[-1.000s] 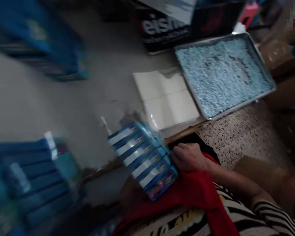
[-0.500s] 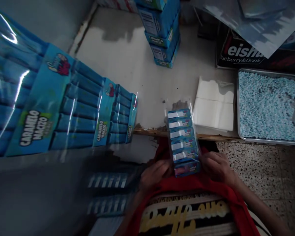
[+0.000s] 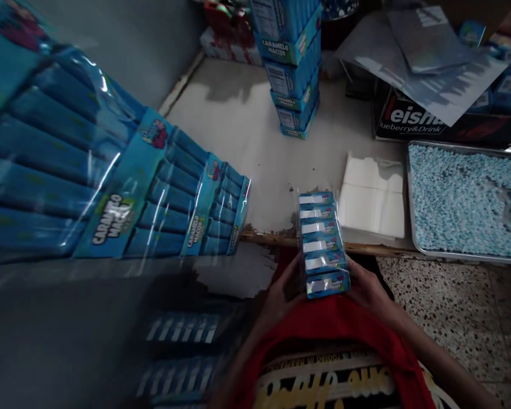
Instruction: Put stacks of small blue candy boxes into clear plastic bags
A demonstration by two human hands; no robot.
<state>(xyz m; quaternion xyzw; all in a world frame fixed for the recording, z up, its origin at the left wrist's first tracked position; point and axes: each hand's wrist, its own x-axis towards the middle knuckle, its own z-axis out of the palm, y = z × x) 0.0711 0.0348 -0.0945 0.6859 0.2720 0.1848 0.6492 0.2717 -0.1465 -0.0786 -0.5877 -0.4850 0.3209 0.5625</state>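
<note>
A clear-wrapped pack of small blue candy boxes (image 3: 322,244) lies over the table's front edge, its near end close to my body. The boxes stand in one row with white label strips facing up, and loose clear film shows beyond the far end. My left hand (image 3: 280,295) grips the pack's near left side, thumb and fingers curved against it. On the other side my right hand (image 3: 371,288) holds the near right edge, its fingertips partly hidden behind the pack. Just right of the pack lies a stack of white paper sheets (image 3: 371,204).
Tall wrapped stacks of blue candy boxes (image 3: 153,187) stand at left. Another blue stack (image 3: 296,85) rises at the back. A metal tray of blue-white candies (image 3: 464,199) sits at right, before a black carton (image 3: 426,116) with plastic sheets (image 3: 430,57) on it.
Both hands have shifted from the wrap's near corners to hold the pack's sides, with fingers reaching farther along it. The camera view has moved slightly.
</note>
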